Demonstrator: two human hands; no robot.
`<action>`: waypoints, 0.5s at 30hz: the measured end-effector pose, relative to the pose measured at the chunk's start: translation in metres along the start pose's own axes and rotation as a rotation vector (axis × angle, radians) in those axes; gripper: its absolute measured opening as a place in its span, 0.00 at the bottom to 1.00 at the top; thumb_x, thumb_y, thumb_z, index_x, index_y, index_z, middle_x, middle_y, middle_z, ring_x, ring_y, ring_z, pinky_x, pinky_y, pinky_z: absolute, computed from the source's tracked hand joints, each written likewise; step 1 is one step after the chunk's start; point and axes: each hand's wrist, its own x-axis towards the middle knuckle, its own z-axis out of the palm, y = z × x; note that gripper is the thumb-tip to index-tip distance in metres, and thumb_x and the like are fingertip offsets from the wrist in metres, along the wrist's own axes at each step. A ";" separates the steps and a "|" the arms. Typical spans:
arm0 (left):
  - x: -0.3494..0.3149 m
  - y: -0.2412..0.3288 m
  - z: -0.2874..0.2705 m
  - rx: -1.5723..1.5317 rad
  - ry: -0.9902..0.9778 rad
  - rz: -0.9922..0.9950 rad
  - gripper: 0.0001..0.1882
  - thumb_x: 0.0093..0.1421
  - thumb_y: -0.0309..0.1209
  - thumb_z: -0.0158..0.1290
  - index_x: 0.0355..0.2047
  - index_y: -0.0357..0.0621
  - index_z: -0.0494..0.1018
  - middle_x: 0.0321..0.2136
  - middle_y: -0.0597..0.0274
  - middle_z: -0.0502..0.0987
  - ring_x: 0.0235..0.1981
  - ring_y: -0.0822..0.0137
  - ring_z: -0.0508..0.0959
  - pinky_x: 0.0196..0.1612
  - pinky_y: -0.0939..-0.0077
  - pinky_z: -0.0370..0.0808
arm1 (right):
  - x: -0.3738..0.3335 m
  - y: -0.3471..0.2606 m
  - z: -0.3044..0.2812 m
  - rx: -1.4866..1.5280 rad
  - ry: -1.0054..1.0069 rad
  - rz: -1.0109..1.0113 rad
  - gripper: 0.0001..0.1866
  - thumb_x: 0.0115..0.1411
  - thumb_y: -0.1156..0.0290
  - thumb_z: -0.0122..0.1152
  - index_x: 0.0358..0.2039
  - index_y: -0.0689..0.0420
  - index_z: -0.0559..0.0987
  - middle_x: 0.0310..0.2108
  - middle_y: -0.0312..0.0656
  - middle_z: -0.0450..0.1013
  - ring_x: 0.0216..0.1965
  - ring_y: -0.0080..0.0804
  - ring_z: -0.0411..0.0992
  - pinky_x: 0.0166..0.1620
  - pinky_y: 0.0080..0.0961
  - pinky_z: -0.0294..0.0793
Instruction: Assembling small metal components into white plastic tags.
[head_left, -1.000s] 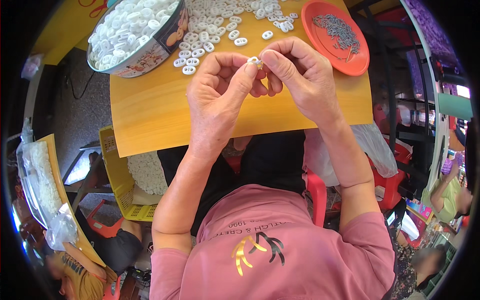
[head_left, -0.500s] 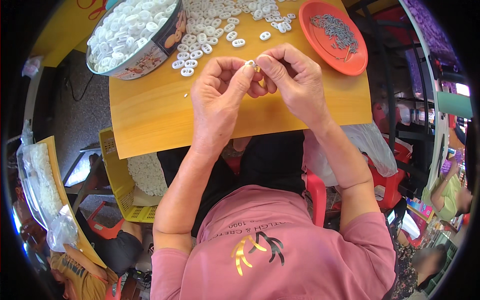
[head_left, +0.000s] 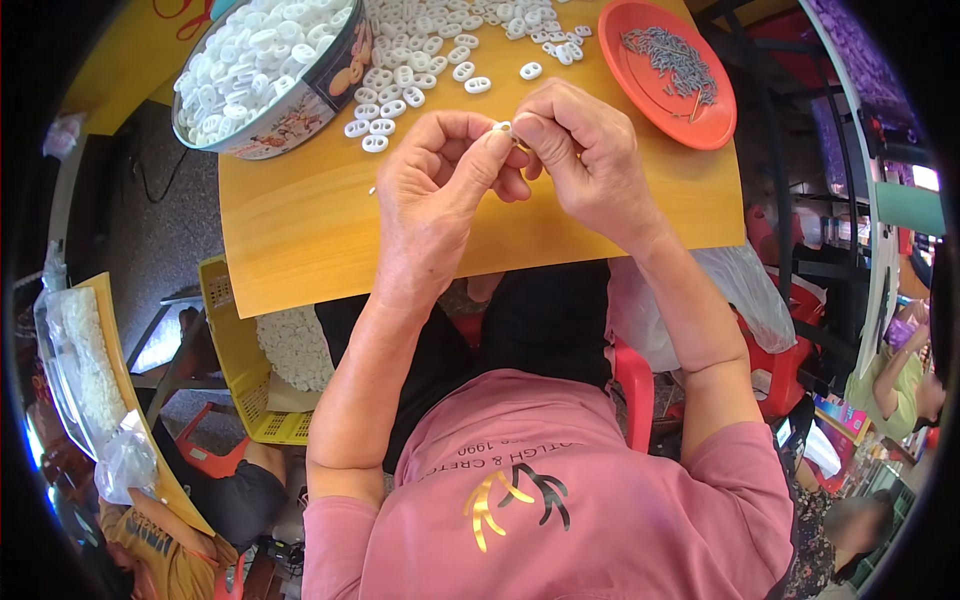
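Observation:
Above the near part of the yellow-brown table (head_left: 340, 230), my left hand (head_left: 430, 195) pinches a small white plastic piece (head_left: 504, 127) between thumb and forefinger. My right hand (head_left: 590, 165) meets it from the other side, thumb and forefinger pressed together right at the piece. Whatever those right fingertips hold is too small and covered to make out. Many loose white oval pieces with two holes (head_left: 412, 97) lie just beyond my hands. Farther right, an orange-red plate (head_left: 640, 105) carries a heap of small grey metal parts (head_left: 672, 68), possibly screws.
A round tin (head_left: 285, 135) heaped with white pieces overhangs the table's left corner. A yellow crate (head_left: 228, 350) of white pieces stands below on the left. Plastic bags (head_left: 740, 290) and a red stool (head_left: 785, 360) are at the right. Other people sit at both sides.
My right hand has turned slightly and its fingers have curled in closer at the white piece. My left hand has barely shifted and keeps its pinch.

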 end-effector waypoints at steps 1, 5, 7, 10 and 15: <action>0.001 0.000 -0.001 -0.030 -0.006 -0.009 0.08 0.65 0.27 0.54 0.37 0.34 0.71 0.29 0.56 0.80 0.27 0.72 0.79 0.34 0.80 0.76 | 0.000 0.000 0.001 0.080 0.000 0.049 0.06 0.62 0.74 0.59 0.30 0.63 0.75 0.23 0.41 0.70 0.21 0.30 0.72 0.24 0.24 0.70; 0.002 0.003 -0.005 0.016 -0.008 -0.008 0.08 0.64 0.27 0.55 0.37 0.34 0.71 0.29 0.56 0.80 0.27 0.72 0.79 0.33 0.80 0.76 | 0.000 0.000 0.002 0.118 0.017 0.075 0.07 0.64 0.72 0.59 0.31 0.63 0.76 0.23 0.39 0.70 0.19 0.25 0.72 0.23 0.20 0.69; 0.001 0.004 -0.006 0.008 0.002 -0.058 0.08 0.64 0.28 0.55 0.37 0.35 0.71 0.29 0.56 0.80 0.26 0.72 0.78 0.33 0.80 0.75 | 0.001 0.002 -0.002 0.147 -0.010 0.052 0.06 0.64 0.73 0.59 0.32 0.63 0.77 0.23 0.38 0.69 0.19 0.23 0.71 0.23 0.20 0.69; 0.000 0.002 -0.009 -0.043 0.020 -0.082 0.08 0.64 0.28 0.55 0.37 0.35 0.72 0.29 0.57 0.80 0.26 0.73 0.78 0.33 0.81 0.75 | 0.003 0.000 -0.009 0.090 -0.016 0.075 0.04 0.62 0.75 0.60 0.33 0.62 0.78 0.23 0.39 0.69 0.21 0.23 0.72 0.24 0.20 0.69; -0.001 0.002 -0.008 -0.051 0.017 -0.091 0.08 0.64 0.28 0.55 0.37 0.35 0.72 0.29 0.57 0.80 0.25 0.73 0.78 0.32 0.81 0.74 | 0.008 0.001 -0.010 -0.074 -0.012 -0.171 0.03 0.59 0.77 0.63 0.33 0.62 0.78 0.24 0.41 0.71 0.24 0.31 0.72 0.26 0.25 0.70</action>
